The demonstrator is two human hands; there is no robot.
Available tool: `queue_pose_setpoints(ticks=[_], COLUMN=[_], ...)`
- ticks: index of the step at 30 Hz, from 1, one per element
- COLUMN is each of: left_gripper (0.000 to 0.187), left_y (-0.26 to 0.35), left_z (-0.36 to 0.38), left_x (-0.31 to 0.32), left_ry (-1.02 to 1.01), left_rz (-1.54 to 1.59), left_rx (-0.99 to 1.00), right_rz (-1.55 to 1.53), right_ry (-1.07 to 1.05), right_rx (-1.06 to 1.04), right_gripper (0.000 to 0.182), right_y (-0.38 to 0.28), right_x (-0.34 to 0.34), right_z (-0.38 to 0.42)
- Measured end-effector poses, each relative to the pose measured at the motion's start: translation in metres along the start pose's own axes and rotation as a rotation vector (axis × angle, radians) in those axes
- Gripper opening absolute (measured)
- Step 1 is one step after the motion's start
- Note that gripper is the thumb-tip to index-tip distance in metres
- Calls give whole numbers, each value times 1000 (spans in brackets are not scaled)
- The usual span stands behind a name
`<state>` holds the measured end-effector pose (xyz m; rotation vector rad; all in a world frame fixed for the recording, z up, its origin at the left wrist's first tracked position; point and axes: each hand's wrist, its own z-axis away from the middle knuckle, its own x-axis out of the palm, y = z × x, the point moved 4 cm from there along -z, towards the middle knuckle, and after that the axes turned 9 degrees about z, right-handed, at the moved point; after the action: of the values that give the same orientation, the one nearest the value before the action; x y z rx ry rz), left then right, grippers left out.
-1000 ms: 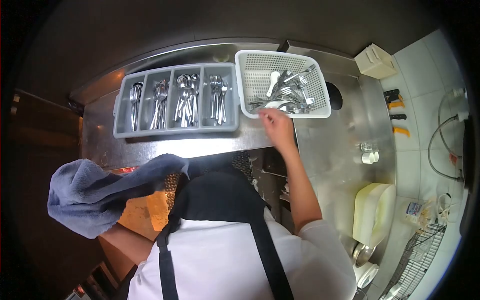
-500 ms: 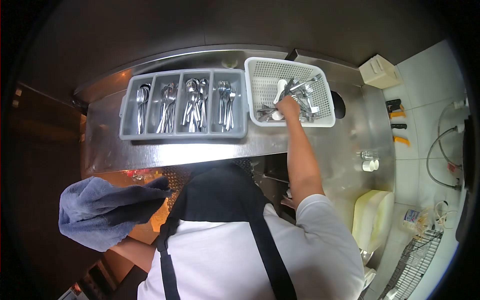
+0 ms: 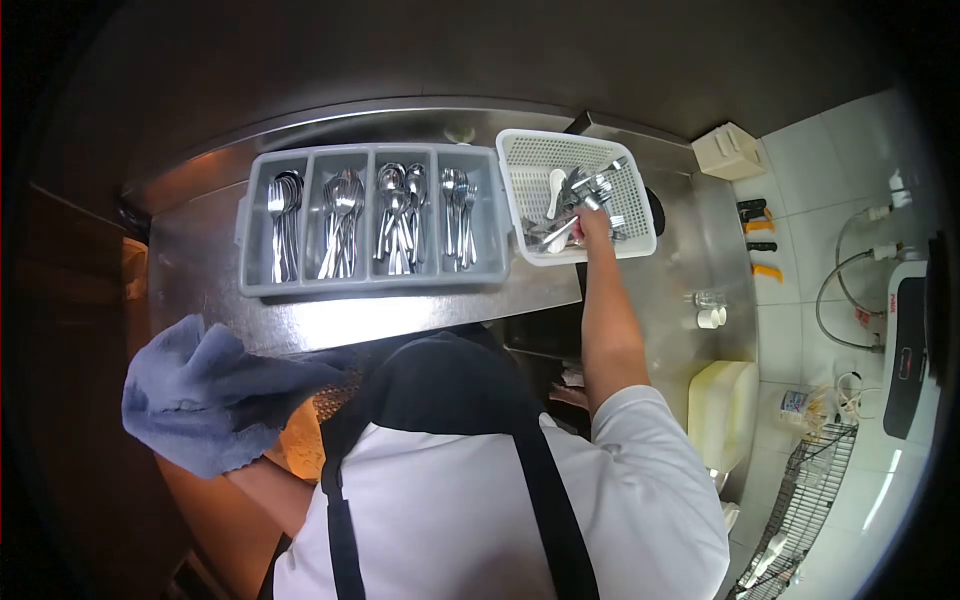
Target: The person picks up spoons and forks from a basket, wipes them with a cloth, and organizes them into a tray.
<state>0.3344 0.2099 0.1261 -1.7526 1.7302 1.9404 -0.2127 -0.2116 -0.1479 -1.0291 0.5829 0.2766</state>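
My right hand (image 3: 592,224) reaches into a white perforated plastic basket (image 3: 520,170), its fingers closed round some metal cutlery (image 3: 567,226); which pieces exactly I cannot make out. Forks, other cutlery and a white soup spoon (image 3: 556,190) lie jumbled about it. A blue-grey towel (image 3: 200,400) is held up by my left hand, draped over it so that the fingers are hidden. Left of the basket stands a grey cutlery tray (image 3: 375,290) with separate compartments. Forks (image 3: 283,225) and spoons (image 3: 396,215) lie sorted in them, handles towards me.
Basket and tray stand on a stainless steel counter (image 3: 200,270) with a raised back edge. On the right are small white cups (image 3: 710,318), a large pale yellow container (image 3: 722,410) and knives (image 3: 757,246) by the tiled wall. A wire rack (image 3: 800,500) is at lower right.
My right hand has shifted slightly within the basket and now has cutlery raised in its fingers. The towel has moved a little upward. The whole view has tilted slightly.
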Motion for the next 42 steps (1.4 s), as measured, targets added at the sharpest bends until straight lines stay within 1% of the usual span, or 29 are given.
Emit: queue_pose_setpoints(ticks=[1,2,4,5,7,8,9,10,11,13,14,15,17,18,19,20,21,23,24,25,26,27,30,33,36,37,40,41,42], left_gripper=[32,32,31,31,30,30,33,35,33,27,24,22,14,14,14,14,15,17,17,18,18,19,22,24,27,28,30,31,32], left_y=[5,15,44,59,95,113,111,107,102,101,104,120,142,137,128,121,121,113,129,146,160,166,163,160,158,158,158,157,157], left_z=[-4,-10,-16,-16,-17,-15,-8,4,6,10,12,15,34,35,40,51,54,55,50,47,46,51,62,72,80,83,92,96,99], left_x=[5,12,27,36,67,83,111,135,165,237,271,288,278,278,284,294,297,300,287,273,258,256,263,265,262,262,261,261,260], left_ry=[-15,-33,-86,-112,-240,-306,-196,-11,-157,-431,-563,-690,-456,-588,-664,-677,-668,-646,-712,-648,-494,-430,-419,-392,-355,-346,-317,-309,-298], left_rz=[-13,-35,-188,-260,-774,-983,-906,-877,-618,-100,158,416,-146,395,899,1364,1333,1272,1006,653,404,273,236,230,200,194,176,169,165], left_rx=[18,51,103,119,198,258,695,1128,1076,938,848,741,990,523,5,-557,-506,-399,-36,358,667,767,654,548,496,480,432,415,403], right_rz=[225,313,481,383,181,80,-20,62,133,149,95,35,-3,-22,67,253,438,1047,1070,1094,1114,1065,1205,1089,795,734,522,349,352], right_ry=[79,188,403,328,177,39,-98,-189,-302,-509,-630,-752,-714,-697,-592,-420,-245,-72,-125,-183,-249,-356,-470,-498,-462,-435,-399,-351,-362], right_rx=[-87,-195,-410,-427,-439,-440,-425,-428,-440,-476,-469,-528,-558,-572,-566,-579,-587,-682,-758,-836,-910,-890,-1044,-1116,-911,-930,-727,-700,-712], right_gripper=[29,29,30,29,28,27,26,27,28,28,28,29,30,31,34,31,29,29,28,28,27,24,20,25,35,37,36,34,34], right_y=[-3,-14,-38,-64,-121,-139,-156,-167,-177,-195,-194,-190,-186,-184,-173,-151,-121,-68,-43,-20,-16,-13,-21,-31,-37,-41,-23,-27,-32], right_x=[-9,-21,-41,-44,-50,-44,-38,-31,-20,4,20,36,25,20,8,1,-5,-17,-19,-18,-17,-19,-17,-16,-8,-2,39,41,38], right_z=[-12,-17,-13,23,104,138,172,198,222,269,278,278,264,256,230,187,143,85,59,37,36,31,23,15,4,2,-45,-46,-39])
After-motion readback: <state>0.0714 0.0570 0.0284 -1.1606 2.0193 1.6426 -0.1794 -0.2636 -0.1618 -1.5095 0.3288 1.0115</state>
